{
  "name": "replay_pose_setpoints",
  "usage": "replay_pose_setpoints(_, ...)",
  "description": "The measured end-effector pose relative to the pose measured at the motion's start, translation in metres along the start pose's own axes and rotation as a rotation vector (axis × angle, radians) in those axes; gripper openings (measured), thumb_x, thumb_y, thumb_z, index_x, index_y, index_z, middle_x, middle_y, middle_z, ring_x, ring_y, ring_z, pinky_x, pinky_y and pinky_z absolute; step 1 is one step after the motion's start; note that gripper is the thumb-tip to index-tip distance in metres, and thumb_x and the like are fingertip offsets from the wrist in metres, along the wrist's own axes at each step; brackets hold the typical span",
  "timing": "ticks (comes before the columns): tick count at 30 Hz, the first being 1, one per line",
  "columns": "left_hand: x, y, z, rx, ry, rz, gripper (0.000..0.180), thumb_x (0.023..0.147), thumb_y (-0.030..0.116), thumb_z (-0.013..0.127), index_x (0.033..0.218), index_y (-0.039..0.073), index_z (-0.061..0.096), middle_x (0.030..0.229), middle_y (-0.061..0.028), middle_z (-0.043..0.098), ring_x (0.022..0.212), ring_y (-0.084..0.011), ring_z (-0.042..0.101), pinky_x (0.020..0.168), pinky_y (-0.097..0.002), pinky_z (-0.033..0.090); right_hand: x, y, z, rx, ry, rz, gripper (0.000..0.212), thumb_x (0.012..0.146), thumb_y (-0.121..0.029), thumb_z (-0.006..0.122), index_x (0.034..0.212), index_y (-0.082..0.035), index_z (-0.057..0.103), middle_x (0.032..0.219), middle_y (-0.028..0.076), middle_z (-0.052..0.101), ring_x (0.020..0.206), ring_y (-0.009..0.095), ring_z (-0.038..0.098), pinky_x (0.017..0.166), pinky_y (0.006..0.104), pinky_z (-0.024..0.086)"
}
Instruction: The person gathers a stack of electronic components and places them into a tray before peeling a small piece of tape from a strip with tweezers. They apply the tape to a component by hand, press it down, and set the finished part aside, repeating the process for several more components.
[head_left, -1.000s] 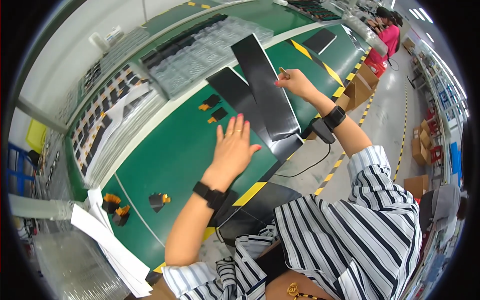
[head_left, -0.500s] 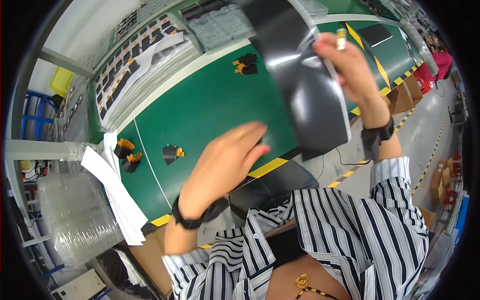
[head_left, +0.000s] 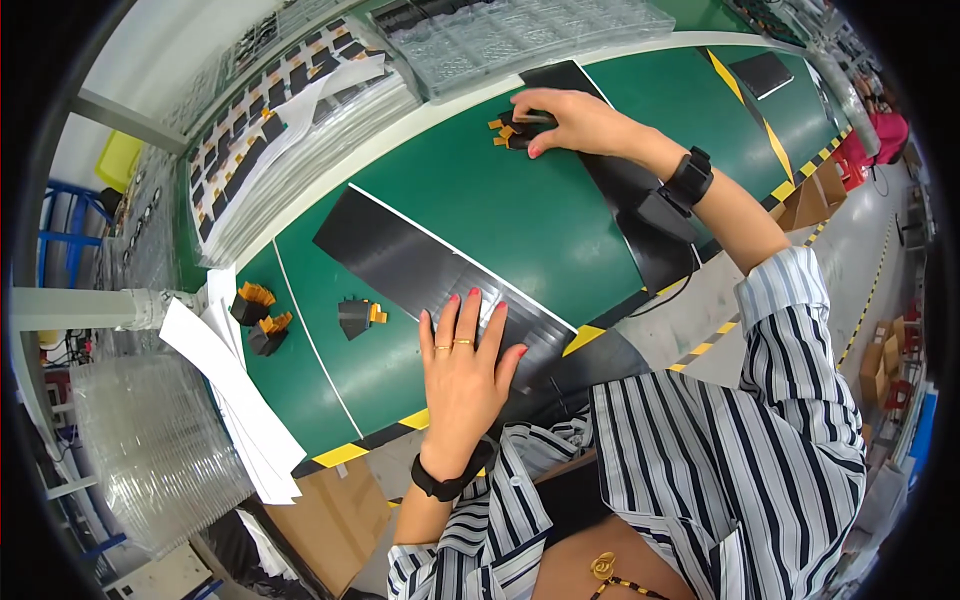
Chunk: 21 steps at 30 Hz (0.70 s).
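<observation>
My left hand (head_left: 465,375) lies flat, fingers spread, on the near end of a glossy black sheet (head_left: 395,250) with a white edge. The sheet lies slantwise on the green bench mat. My right hand (head_left: 580,122) reaches to the far side, thumb and fingers apart and curved around a small cluster of black pieces with orange tabs (head_left: 517,132). Whether the fingertips press on them is hard to see. Beneath my right forearm is a second black sheet (head_left: 612,190). Another black piece with orange tabs (head_left: 358,317) sits left of my left hand.
More orange-tabbed black pieces (head_left: 262,320) stand at the bench's left end, beside white paper strips (head_left: 235,390). Clear trays (head_left: 530,45) and a stack of filled trays (head_left: 290,120) line the back. A dark cord (head_left: 672,302) hangs near my right wrist strap.
The black sheet that was raised in my right hand is down on the bench. My left hand has flattened onto a sheet, and my right hand has moved left to the far cluster of pieces.
</observation>
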<state>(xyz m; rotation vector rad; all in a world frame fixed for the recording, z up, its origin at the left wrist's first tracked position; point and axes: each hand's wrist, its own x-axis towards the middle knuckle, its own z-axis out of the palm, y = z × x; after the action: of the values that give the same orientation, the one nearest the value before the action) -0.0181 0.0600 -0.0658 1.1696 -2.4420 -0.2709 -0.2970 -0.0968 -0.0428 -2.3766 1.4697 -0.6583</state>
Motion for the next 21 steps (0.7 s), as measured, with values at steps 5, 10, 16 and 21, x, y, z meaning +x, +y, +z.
replay_pose_setpoints(5, 0.015, -0.001, 0.004, -0.063, -0.020, 0.044, 0.040, 0.074, 0.022, 0.064, 0.109, 0.007, 0.056, 0.122, -0.0119, 0.045, 0.112, -0.0317, 0.040, 0.097, -0.0520, 0.027, -0.007, -0.002, 0.008, -0.026, 0.022, 0.028, 0.034, 0.070, -0.014, 0.068, 0.100, -0.006, 0.052, 0.105, 0.006, 0.053, 0.091, 0.025, 0.055, 0.078, 0.0306, 0.044)
replay_pose_setpoints(10, 0.026, 0.000, 0.007, -0.087, -0.056, 0.079, 0.039, 0.073, 0.023, 0.065, 0.109, 0.007, 0.057, 0.121, -0.0117, 0.046, 0.113, -0.0315, 0.040, 0.097, -0.0520, 0.027, -0.015, -0.011, 0.016, -0.117, 0.039, 0.041, 0.036, 0.071, -0.023, 0.068, 0.100, -0.006, 0.054, 0.099, 0.007, 0.055, 0.088, 0.027, 0.055, 0.075, 0.0331, 0.045)
replay_pose_setpoints(16, 0.024, 0.000, 0.009, -0.102, -0.041, 0.068, 0.039, 0.073, 0.023, 0.065, 0.108, 0.007, 0.057, 0.122, -0.0113, 0.046, 0.113, -0.0311, 0.040, 0.098, -0.0520, 0.027, -0.008, 0.006, 0.016, 0.092, 0.074, 0.076, 0.035, 0.071, -0.007, 0.067, 0.102, -0.006, 0.053, 0.099, 0.006, 0.055, 0.087, 0.020, 0.056, 0.076, 0.0288, 0.045)
replay_pose_setpoints(21, 0.024, 0.000, 0.008, -0.103, -0.048, 0.060, 0.039, 0.073, 0.023, 0.065, 0.108, 0.007, 0.057, 0.122, -0.0108, 0.046, 0.113, -0.0309, 0.040, 0.098, -0.0520, 0.027, -0.002, 0.007, 0.014, 0.231, 0.021, 0.189, 0.035, 0.071, -0.005, 0.067, 0.103, -0.003, 0.053, 0.085, 0.003, 0.054, 0.079, 0.014, 0.053, 0.072, 0.0253, 0.044)
